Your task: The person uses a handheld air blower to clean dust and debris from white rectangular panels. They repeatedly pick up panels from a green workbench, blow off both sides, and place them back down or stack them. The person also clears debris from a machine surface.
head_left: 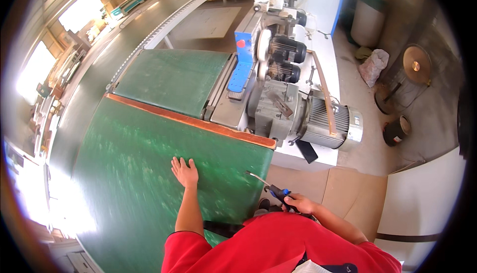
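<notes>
Red shirt (268, 240) | right hand (301, 203) | black-and-blue air gun (277, 192) | thin silvery nozzle (256, 176)

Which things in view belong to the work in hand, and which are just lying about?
In use, by the look of it:
- nozzle gun, gripped by the right hand
- green belt, under the open left hand; contact unclear

Apparently just lying about:
- dark flat slab beside the big motor
- pale sack and dark bucket on the floor
</notes>
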